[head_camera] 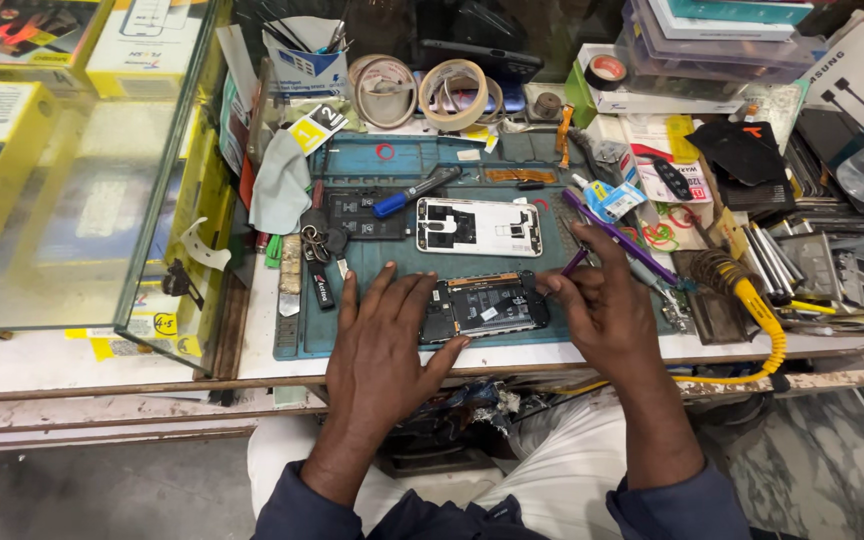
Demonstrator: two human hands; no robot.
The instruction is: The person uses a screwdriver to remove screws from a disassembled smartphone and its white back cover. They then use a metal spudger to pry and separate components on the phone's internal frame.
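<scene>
**Opened phone held flat while a purple tool works its right edge**

On the blue work mat, near the front edge of the bench, lies an opened phone with its insides facing up. The left hand rests flat on the mat, fingers spread, its thumb and fingertips pressing against the phone's left end and near edge; it steadies rather than grasps. The right hand is pinched closed around a thin purple tool, whose tip seems to meet the phone's right edge, though the exact contact point is too small to make out.

Just beyond the phone sits a white back panel, and to its left a blue-handled screwdriver lies across a dark part. Rolls of tape stand at the far side. A soldering iron with a yellow cord rests to the right, near the working hand.

Doing this well likely means keeping the left hand's pressure even so the phone does not slide, holding the tool shallow, and keeping the wrist away from the iron.
</scene>
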